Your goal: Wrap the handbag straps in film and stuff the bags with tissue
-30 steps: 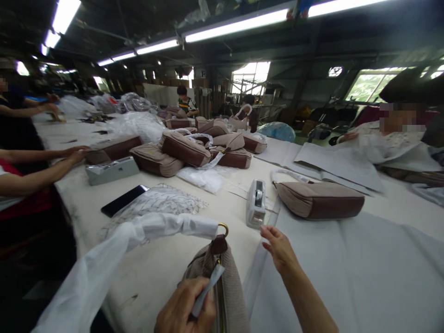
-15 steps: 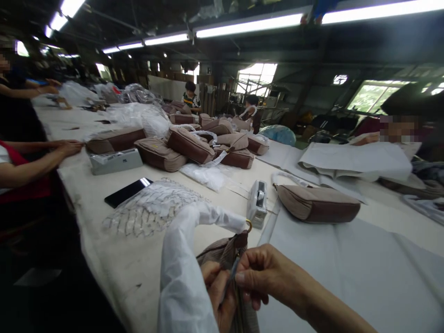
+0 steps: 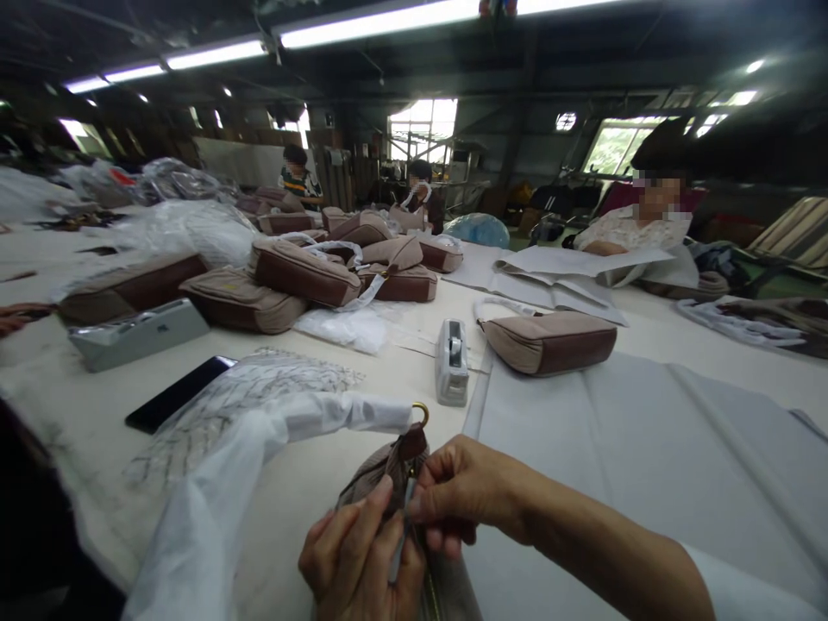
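A taupe fabric handbag (image 3: pixel 453 580) with a brass zip lies in front of me, its end tilted up. A brown leather tab (image 3: pixel 412 442) and a brass ring (image 3: pixel 423 413) join it to a strap (image 3: pixel 278 431) wrapped in white sheeting, which curves off to the left. Over the zip, a narrow pale grey strip (image 3: pixel 397 552) runs down from the zip's upper end. My left hand (image 3: pixel 355 552) is closed on this strip, its fingers against the bag. Opposite it, my right hand (image 3: pixel 462 493) pinches the strip's upper part; the fingertips partly hide it.
A tape dispenser (image 3: pixel 451 362) stands beyond the bag, with another handbag (image 3: pixel 549 341) on grey paper (image 3: pixel 647 466) to its right. Leftward lie a phone (image 3: pixel 181 395), printed plastic wrap (image 3: pixel 259 388) and a grey box (image 3: pixel 139 335). Several bags are piled behind; a person (image 3: pixel 647 216) sits across.
My view has turned right, so things appear farther left. The left fingers have spread further over the bag and strip. My right hand still pinches near the zip's top.
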